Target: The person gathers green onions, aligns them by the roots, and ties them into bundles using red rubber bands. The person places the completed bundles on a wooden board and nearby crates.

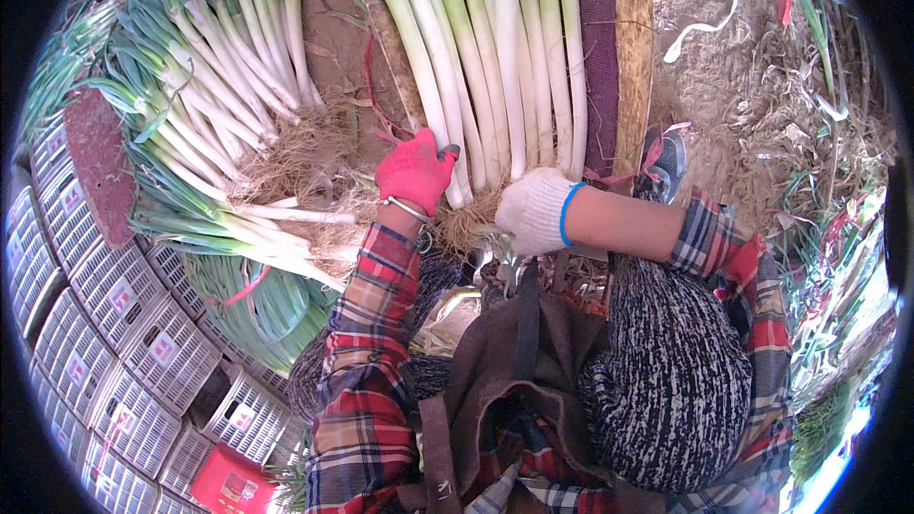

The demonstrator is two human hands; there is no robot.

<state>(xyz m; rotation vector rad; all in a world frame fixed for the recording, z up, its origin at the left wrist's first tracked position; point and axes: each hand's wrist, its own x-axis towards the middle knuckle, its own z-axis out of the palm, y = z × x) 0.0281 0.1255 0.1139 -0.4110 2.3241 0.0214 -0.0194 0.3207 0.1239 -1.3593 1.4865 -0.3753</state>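
Observation:
A row of long green onions (pixel 510 50) lies side by side before me, green tops away and roots towards me. My left hand (pixel 416 171), in a red glove with dark fingertips, rests at the row's left edge, its thumb against the white stalk of an onion. My right hand (pixel 537 213), in a white knitted glove with a blue cuff, is at the root ends (pixel 460 225); its fingers are hidden, so its hold cannot be told. Purple mesh cloth (pixel 598 57) and a split bamboo piece (pixel 632 71) lie to the row's right.
More green onions (pixel 221 93) lie in bunches at the left, beside a dark red slab (pixel 100 164). Stacked plastic crates (pixel 118 300) and a red box (pixel 232 482) stand at lower left. A narrow bamboo piece (pixel 395 61) flanks the row; dry leaf scraps (pixel 800 135) litter the right.

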